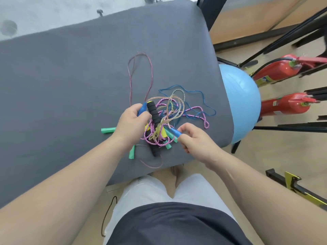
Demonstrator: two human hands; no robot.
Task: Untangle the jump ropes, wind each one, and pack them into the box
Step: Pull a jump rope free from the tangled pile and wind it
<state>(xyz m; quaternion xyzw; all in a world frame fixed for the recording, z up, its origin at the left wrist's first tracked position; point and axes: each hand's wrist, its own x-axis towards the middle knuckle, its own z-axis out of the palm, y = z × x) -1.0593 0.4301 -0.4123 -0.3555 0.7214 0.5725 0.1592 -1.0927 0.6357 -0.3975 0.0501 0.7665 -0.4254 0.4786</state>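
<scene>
A tangle of jump ropes lies near the front right of the grey table. It has pink braided, thin blue, clear multicoloured and thin dark-pink cords. My left hand grips one blue handle. My right hand pinches the other blue handle. A black foam handle with a yellow cap lies between my hands, and another black foam handle lies nearer me. Several green handles stick out around the pile. No box is in view.
The dark-pink cord loops far back over the table and hangs over the front edge. A blue exercise ball stands right of the table. Two red fire extinguishers and black rack legs fill the right side. A dark cord lies on the floor.
</scene>
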